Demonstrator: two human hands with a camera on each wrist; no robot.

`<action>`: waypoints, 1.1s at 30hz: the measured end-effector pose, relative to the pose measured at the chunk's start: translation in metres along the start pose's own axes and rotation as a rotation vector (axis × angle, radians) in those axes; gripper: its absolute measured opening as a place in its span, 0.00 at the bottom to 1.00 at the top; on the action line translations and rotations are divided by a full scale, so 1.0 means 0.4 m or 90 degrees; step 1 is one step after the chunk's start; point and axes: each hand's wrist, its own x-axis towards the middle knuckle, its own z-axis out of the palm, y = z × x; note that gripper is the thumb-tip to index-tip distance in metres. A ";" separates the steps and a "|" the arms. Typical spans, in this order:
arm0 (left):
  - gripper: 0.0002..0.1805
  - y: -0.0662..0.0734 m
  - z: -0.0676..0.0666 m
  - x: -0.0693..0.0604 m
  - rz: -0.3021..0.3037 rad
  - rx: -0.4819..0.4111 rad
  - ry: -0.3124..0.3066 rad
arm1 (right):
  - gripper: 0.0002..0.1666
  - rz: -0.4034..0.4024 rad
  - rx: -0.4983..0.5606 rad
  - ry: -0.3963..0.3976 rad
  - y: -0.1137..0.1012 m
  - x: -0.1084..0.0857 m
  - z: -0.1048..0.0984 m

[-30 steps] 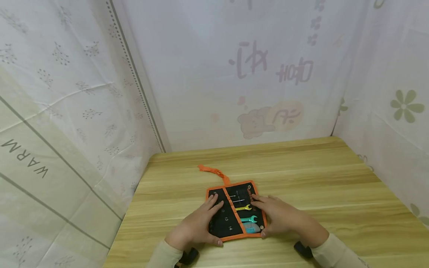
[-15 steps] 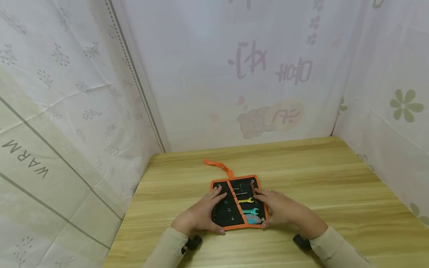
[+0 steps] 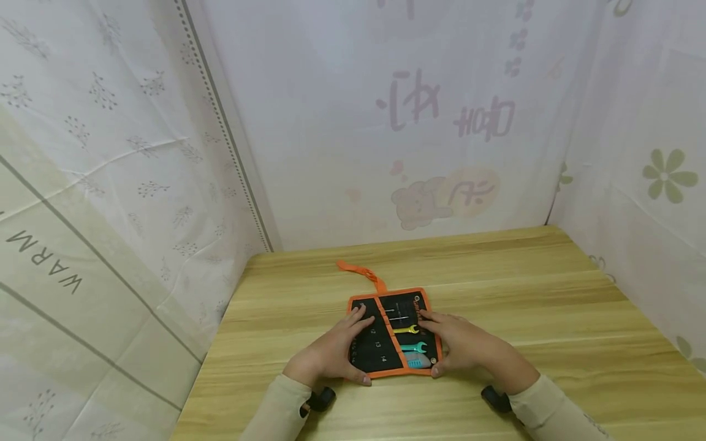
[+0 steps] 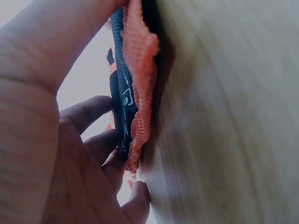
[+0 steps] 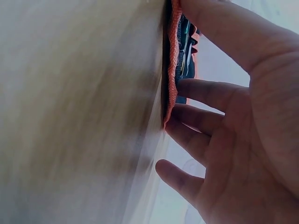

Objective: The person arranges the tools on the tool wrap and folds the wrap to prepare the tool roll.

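A black fabric tool pouch with orange trim (image 3: 364,343) lies flat on the table in the head view. Held in its pockets are a yellow open-end wrench (image 3: 407,329), a teal open-end wrench (image 3: 415,347), a teal-and-grey tool (image 3: 417,360) of unclear kind, and thin metal shafts (image 3: 398,318). On the pouch's left side rests my left hand (image 3: 333,349), fingers extended and spread, thumb by the near edge. My right hand (image 3: 460,340) touches the right edge the same way. Orange trim (image 4: 140,93) shows beside the left fingers in the left wrist view.
An orange strap (image 3: 358,269) trails from the pouch's far edge. The wooden table (image 3: 551,318) extends around it, bounded by a printed cloth at the back (image 3: 331,153) and others on both sides. Black wrist devices (image 3: 322,399) sit under both wrists.
Both hands and the pouch have shifted slightly away from me and to the right since one second ago. Over the last half second they have stayed nearly still.
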 end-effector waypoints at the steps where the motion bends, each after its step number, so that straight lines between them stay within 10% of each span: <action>1: 0.73 0.000 0.000 0.000 -0.001 -0.002 0.000 | 0.64 0.000 0.000 0.000 0.001 0.001 0.001; 21: 0.63 0.058 0.015 -0.074 0.020 0.063 0.081 | 0.53 -0.067 0.011 0.028 -0.039 -0.042 0.005; 33: 0.30 0.058 0.034 -0.115 0.009 0.086 0.156 | 0.37 -0.095 0.001 0.072 -0.056 -0.057 0.006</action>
